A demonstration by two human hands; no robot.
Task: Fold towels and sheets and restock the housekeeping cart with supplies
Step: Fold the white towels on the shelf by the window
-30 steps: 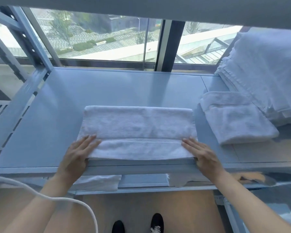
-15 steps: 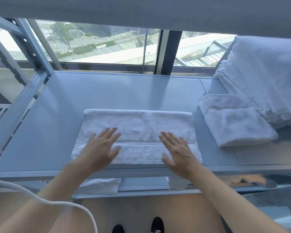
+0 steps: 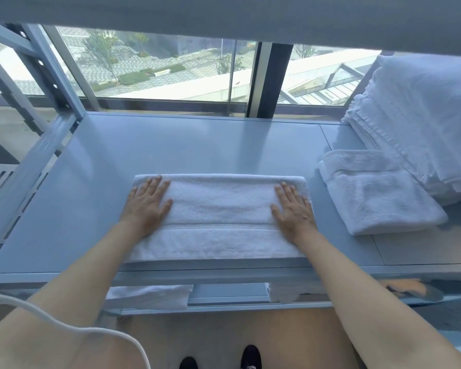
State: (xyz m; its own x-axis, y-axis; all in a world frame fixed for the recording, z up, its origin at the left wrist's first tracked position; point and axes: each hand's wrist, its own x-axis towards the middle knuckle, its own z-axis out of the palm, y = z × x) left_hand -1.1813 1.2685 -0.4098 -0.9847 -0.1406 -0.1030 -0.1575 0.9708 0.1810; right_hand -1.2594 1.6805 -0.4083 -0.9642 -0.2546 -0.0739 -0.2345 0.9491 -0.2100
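One head-worn, wide-angle view looks forward and steeply down from close above the near edge of a grey shelf (image 3: pixel 224 145). It faces a window (image 3: pixel 157 70) beyond the far edge. An upper shelf (image 3: pixel 224 14) cuts across the top; shoes (image 3: pixel 250 359) show at the bottom edge.

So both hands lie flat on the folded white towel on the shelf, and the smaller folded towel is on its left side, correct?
Not quite. In the head view the left hand and right hand do lie flat on the folded white towel, but the smaller folded towel lies to its right.
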